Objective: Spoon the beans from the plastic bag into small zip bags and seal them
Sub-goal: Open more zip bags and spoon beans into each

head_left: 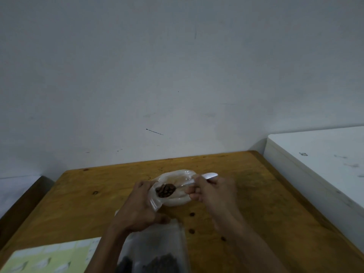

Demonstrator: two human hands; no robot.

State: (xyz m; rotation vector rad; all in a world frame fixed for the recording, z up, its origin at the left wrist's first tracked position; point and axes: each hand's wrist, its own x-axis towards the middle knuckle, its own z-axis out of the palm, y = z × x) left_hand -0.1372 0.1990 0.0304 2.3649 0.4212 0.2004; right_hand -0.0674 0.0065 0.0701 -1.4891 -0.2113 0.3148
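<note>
A loaded spoon (pixel 165 190) is pinched by the right hand (pixel 212 191), handle running rightward, bowl at the mouth of the small zip bag (pixel 155 201) gripped by the left hand (pixel 137 209), above the surface (pixel 256 203).

Spoon (pixel 197 181): white plastic, level over the table, bowl heaped with dark brown beans (pixel 165 190). Clear zip bag (pixel 155 201) mouth just beside the bowl. Plastic bag (pixel 177 198): translucent, rim rolled open. Filled zip bags (pixel 155 257) at near edge, flat, dark contents.

Both forearms are bare to the frame edge, left hand (pixel 137 209) and right hand (pixel 212 191) ungloved.
</note>
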